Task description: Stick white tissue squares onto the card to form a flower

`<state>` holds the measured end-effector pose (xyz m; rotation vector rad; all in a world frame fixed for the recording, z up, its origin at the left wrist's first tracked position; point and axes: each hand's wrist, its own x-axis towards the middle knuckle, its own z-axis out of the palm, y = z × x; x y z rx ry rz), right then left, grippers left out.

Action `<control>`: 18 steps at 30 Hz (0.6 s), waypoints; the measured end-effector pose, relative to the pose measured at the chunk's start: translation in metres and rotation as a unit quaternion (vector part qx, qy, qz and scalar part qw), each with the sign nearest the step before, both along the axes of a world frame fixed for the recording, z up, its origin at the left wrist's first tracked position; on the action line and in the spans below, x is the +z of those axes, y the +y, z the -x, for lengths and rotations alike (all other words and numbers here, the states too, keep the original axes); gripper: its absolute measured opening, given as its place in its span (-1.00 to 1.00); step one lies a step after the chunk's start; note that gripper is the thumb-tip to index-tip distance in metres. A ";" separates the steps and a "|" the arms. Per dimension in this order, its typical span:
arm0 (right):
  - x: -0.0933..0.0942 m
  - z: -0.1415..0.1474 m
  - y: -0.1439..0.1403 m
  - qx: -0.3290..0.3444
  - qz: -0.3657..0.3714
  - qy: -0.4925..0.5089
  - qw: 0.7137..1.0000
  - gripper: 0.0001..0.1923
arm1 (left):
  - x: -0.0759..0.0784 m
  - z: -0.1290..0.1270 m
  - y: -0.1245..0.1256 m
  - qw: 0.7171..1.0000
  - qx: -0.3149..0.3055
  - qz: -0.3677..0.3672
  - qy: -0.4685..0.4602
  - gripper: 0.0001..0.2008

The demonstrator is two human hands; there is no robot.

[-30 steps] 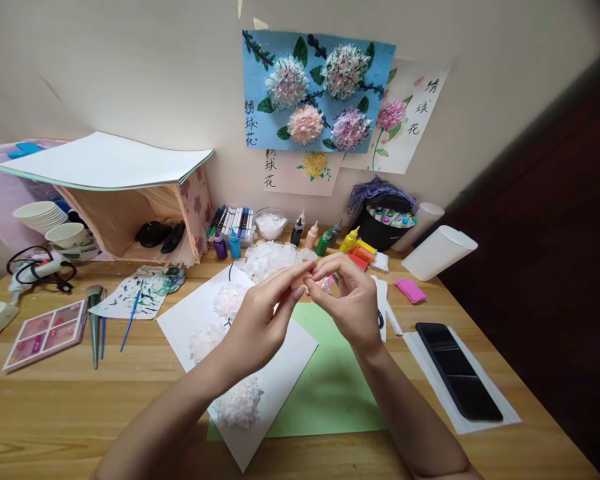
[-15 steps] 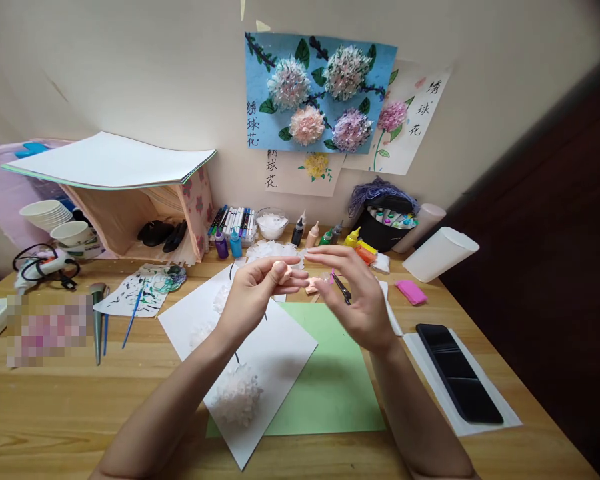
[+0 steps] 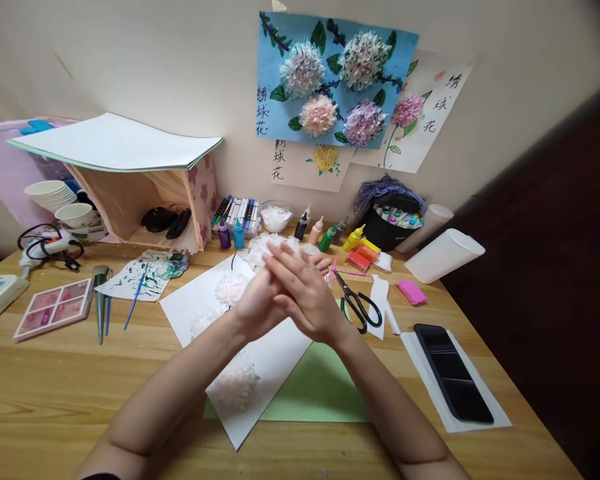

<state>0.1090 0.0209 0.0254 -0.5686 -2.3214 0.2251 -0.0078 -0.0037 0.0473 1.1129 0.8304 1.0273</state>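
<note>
Hands pressed flat together over the desk, right hand (image 3: 307,293) on top of the left hand (image 3: 257,303), palms facing, fingers stretched out toward 12 o'clock. Whatever's squashed between them is totally hidden, so can't tell if anything is in there. Neither one is curled into a grip, both flat and pressing.

Under them is a white sheet (image 3: 275,353) with fluffy tissue flowers (image 3: 237,387) stuck on, crinkly and soft-looking; one more flower (image 3: 230,287) peeks out at 10 o'clock from the hands, and another is mostly covered by the left wrist. Smooth green paper (image 3: 320,393) sticks out below the sheet, partly covered by the right forearm.

Scissors (image 3: 357,303) with black handles lie just at 3 o'clock of the hands, blades closed. Loose pile of white tissue bits (image 3: 260,247) sits at 12, half blocked by the fingertips. Farther out at 4 o'clock, a glossy black phone (image 3: 453,370) rests on white paper. At 9 o'clock, a paint palette (image 3: 55,308) and brushes (image 3: 103,303) lie on the wooden desk (image 3: 45,400).
</note>
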 end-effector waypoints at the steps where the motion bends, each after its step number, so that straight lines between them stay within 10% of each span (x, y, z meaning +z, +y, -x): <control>1: -0.001 -0.003 0.004 -0.025 0.009 0.016 1.000 -0.47 | -0.002 -0.003 -0.001 0.998 -0.037 0.031 -0.046 -0.38; 8: -0.002 -0.015 0.011 -0.014 0.000 0.025 1.000 -0.49 | 0.009 0.012 0.000 0.969 -0.159 0.103 -0.157 -0.18; 14: -0.002 -0.020 -0.002 0.009 0.102 0.170 0.980 -0.62 | 0.016 0.033 0.008 0.987 -0.088 0.077 -0.112 -0.29; 18: -0.012 -0.021 0.005 0.084 0.266 0.233 0.932 -0.70 | 0.010 0.050 0.016 0.998 0.067 0.019 0.009 -0.45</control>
